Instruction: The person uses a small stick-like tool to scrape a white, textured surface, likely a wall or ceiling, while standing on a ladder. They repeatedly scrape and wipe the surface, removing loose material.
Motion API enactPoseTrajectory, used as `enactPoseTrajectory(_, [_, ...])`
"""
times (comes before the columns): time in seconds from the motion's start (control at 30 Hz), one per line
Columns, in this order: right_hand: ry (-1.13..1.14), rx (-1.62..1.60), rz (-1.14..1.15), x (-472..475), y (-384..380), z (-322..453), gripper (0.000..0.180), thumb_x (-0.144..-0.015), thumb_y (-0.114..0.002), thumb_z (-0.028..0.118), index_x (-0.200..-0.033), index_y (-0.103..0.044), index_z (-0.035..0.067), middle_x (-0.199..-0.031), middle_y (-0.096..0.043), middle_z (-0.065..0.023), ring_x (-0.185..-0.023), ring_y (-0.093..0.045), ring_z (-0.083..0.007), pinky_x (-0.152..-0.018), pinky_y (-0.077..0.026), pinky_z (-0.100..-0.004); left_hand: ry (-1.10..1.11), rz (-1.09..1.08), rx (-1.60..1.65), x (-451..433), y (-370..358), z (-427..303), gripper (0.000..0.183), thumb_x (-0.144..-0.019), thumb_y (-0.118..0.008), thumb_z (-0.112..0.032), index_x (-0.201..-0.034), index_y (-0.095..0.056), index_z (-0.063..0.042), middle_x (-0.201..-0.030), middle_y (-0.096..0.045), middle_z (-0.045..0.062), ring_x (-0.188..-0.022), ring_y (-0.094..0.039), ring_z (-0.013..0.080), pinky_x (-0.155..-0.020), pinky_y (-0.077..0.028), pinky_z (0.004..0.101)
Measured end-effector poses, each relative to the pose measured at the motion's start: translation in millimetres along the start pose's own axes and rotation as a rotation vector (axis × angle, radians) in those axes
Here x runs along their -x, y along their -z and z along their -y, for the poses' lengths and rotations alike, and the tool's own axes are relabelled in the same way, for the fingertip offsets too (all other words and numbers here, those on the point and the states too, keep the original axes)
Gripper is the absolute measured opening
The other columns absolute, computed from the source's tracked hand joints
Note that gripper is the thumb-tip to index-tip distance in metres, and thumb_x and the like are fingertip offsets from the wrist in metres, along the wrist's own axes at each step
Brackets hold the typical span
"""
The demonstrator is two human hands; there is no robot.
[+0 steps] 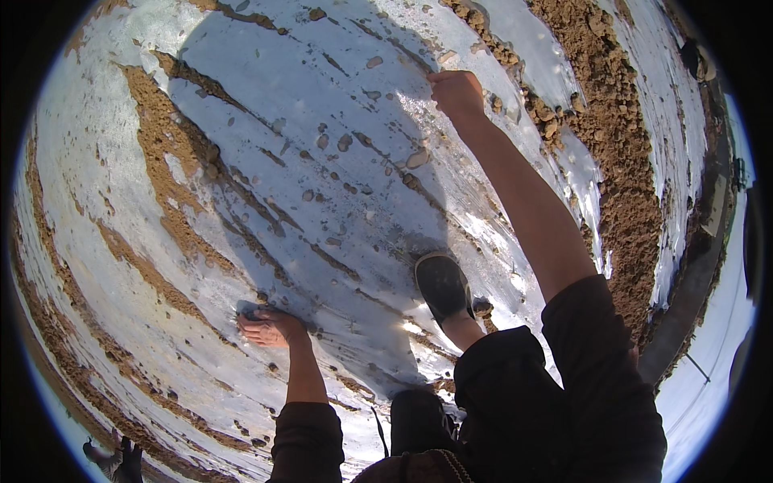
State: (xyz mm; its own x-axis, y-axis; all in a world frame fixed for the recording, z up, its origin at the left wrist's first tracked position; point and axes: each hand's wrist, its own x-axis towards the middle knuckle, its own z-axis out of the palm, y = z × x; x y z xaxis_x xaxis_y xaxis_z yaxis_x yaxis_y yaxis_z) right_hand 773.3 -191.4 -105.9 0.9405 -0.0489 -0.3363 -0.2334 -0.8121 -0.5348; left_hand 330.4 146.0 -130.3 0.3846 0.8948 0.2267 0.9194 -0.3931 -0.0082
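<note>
Pale plastic mulch film (290, 121) covers the ground before me, creased and strewn with soil crumbs. My left hand (269, 328) is low against the film at left of centre, its fingers bent; what lies under them is hidden. Farther forward, on the right, my right hand (458, 93) is curled into a fist just above or at the film. Whether its fingers pinch the film or anything else cannot be seen. A dark slip-on shoe (444, 287) on my foot rests on the film between my two arms.
Loose brown soil (628, 181) runs in a strip along the right. A soil patch (163, 145) and small clods lie on the film. At the lower left edge another person (115, 459) is partly in view. A grey path (685, 326) borders the field.
</note>
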Motion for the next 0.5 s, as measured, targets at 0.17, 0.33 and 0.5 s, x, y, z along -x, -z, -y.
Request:
enactPoseTrajectory(0.17, [-0.093,-0.016,0.002,-8.6,3.5,-9.1,0.029,-0.089,-0.055,0.008,-0.107,-0.075,0.017,-0.107,-0.073,-0.0058,-0.102,-0.068,-0.023,-0.088,-0.053,-0.0317,-0.003,-0.018,-0.002,0.0,2.6,-3.4,0.036,-0.102,-0.044,-0.027,-0.134,-0.044,-0.011,-0.13,-0.05,0.01,-0.121,-0.049,0.0301,-0.097,-0.04,0.0478])
enactPoseTrajectory(0.33, [0.113,0.471,0.059,-15.3,-2.3,0.2,0.027,-0.089,-0.055,0.008,-0.105,-0.075,0.015,-0.103,-0.074,-0.0056,-0.096,-0.07,-0.0236,-0.082,-0.056,-0.0336,0.006,-0.001,-0.021,0.2,5.9,-6.1,0.036,-0.102,-0.044,-0.027,-0.134,-0.044,-0.011,-0.13,-0.049,0.01,-0.12,-0.049,0.0302,-0.097,-0.041,0.0479])
enactPoseTrajectory(0.5, [0.076,0.292,-0.025,-1.8,8.8,27.2,0.03,-0.09,-0.052,0.008,-0.106,-0.076,0.02,-0.105,-0.073,-0.0017,-0.097,-0.07,-0.023,-0.084,-0.056,-0.0332,-0.034,-0.046,-0.038,1.3,5.0,-6.0,0.037,-0.103,-0.042,-0.03,-0.134,-0.043,-0.011,-0.13,-0.049,0.01,-0.12,-0.05,0.0303,-0.097,-0.041,0.0477])
